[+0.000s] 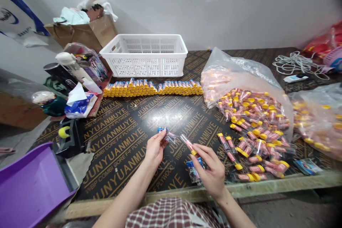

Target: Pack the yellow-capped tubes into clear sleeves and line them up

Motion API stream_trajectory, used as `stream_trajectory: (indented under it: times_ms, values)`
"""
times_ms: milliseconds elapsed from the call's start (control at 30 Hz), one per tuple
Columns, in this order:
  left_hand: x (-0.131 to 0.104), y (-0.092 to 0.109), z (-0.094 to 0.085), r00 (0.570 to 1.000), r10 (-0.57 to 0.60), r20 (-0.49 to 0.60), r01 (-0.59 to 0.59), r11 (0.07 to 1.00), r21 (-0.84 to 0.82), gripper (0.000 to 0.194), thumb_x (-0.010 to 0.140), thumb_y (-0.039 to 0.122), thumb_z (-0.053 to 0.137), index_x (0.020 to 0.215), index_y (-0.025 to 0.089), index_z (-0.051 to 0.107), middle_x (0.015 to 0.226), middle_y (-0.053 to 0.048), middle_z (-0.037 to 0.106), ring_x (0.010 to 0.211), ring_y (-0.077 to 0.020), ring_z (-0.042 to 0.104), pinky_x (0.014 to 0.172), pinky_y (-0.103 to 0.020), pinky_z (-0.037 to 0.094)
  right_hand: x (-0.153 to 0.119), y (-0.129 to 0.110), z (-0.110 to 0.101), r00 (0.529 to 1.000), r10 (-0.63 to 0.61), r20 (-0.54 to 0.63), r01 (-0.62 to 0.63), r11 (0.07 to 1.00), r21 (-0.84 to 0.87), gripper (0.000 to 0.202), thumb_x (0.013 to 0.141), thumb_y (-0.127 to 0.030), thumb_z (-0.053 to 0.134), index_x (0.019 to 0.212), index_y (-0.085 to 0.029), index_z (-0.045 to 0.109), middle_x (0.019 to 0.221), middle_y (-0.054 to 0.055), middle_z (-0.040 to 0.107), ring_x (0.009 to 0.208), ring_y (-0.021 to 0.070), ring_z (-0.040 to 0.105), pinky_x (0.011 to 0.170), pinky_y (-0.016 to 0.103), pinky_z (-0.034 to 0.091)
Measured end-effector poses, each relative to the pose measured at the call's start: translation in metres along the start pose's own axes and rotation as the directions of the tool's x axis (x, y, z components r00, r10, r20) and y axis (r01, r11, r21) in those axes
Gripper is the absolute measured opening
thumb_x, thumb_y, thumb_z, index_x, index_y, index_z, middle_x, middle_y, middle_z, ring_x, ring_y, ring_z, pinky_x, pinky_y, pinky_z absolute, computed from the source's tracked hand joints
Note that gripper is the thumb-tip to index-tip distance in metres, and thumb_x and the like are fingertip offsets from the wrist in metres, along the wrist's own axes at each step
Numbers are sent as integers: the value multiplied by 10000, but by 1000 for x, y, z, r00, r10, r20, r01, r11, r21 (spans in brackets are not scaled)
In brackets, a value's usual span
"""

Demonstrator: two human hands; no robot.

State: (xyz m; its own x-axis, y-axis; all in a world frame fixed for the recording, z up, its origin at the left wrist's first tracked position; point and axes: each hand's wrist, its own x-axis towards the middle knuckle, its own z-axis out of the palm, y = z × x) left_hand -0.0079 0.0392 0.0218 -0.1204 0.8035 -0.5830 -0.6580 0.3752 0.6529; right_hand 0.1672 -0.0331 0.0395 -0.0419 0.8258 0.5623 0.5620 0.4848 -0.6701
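Observation:
My left hand (155,148) pinches a small clear packet with a blue card (166,133) above the dark plywood table (120,142). In my right hand (211,171) is a clear tube with a yellow cap (188,145), tilted toward the packet. The two items are close but apart. Under my right hand lies a small stack of blue-printed packets (194,171). To the right, several loose yellow-capped tubes (253,142) spill from an open plastic bag (235,71).
A row of finished tubes (152,87) lies in front of a white plastic basket (145,55). A purple bin (29,185) and tape dispenser (66,133) stand at the left. A second bag of tubes (317,121) and white cord (296,62) are at the right.

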Motion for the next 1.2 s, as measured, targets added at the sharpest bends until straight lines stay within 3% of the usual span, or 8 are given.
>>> stream_trajectory:
  times_ms: [200,367,567,767,933,1200]
  values:
    - [-5,1,3,1000,-1,-22,0,999,-42,312,476,275,859,643,101,660,600,-12,658,516,-69,560,505,-172,449,-4,0,9,982,-122,144,120,992,22,534,821,-29,534,1293,-279,502,1098,80,615,999,179,604,851,337,542]
    - [-17,-2,7,988,-3,156,-5,999,48,330,557,329,821,716,109,634,652,-15,661,570,-96,597,565,-208,484,-5,5,11,981,-39,191,23,996,90,491,844,-52,509,1282,-274,513,1147,82,579,1054,184,576,907,346,513]
    - [-32,-4,12,960,-53,275,10,988,155,432,512,237,849,874,130,639,714,-8,676,600,-96,611,591,-211,488,1,14,10,975,22,221,-48,992,113,544,798,-61,506,1289,-293,493,1067,65,532,972,175,584,842,321,531]
    - [-44,-8,11,891,-248,380,118,935,334,402,520,270,849,827,71,681,678,-46,683,582,-103,614,615,-229,494,8,16,7,950,24,312,-92,974,207,832,651,-42,535,1405,-279,273,1437,95,300,1277,281,393,1001,455,441]
    - [-48,-11,12,874,-292,389,158,927,341,396,501,263,859,796,76,673,647,-34,671,559,-99,609,580,-212,472,7,19,7,917,30,398,-178,923,341,856,624,-10,506,1404,-262,259,1364,89,426,1215,239,486,1008,402,452]
    - [-50,-14,11,875,-290,387,159,928,337,430,484,275,864,811,76,669,671,-35,658,572,-102,599,577,-217,457,3,19,10,934,47,355,-194,900,391,848,608,-23,519,1391,-243,281,1349,104,443,1197,247,504,1002,400,454]
